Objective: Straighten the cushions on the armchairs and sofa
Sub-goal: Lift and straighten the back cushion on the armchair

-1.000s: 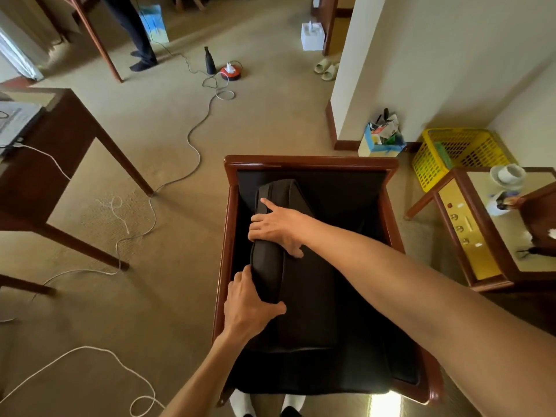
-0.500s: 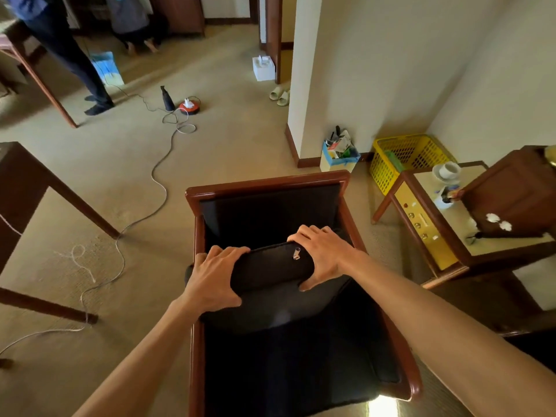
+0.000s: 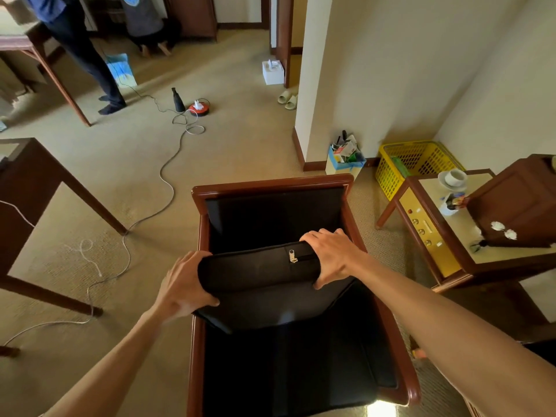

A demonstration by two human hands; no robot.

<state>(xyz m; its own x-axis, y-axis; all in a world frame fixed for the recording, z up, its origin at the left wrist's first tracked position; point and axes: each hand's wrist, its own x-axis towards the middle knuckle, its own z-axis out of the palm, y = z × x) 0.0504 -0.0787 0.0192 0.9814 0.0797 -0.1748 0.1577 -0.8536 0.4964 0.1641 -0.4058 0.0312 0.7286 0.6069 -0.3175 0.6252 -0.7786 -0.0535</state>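
One black cushion (image 3: 264,284) is standing tilted inside one wooden armchair (image 3: 270,186), its zipper (image 3: 292,256) facing up. The left hand (image 3: 183,285) and right hand (image 3: 332,258) are gripping its two ends.

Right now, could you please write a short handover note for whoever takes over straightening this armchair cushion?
Left hand: grips the left end of the black cushion.
Right hand: grips the right end, beside the zipper pull.
Cushion: held crosswise over the seat of the wooden-framed armchair, zipper edge up, not seated.
Done: cushion picked up in both hands.
Left: probably set it square in the armchair, then the other armchairs and sofa, none clearly in view.
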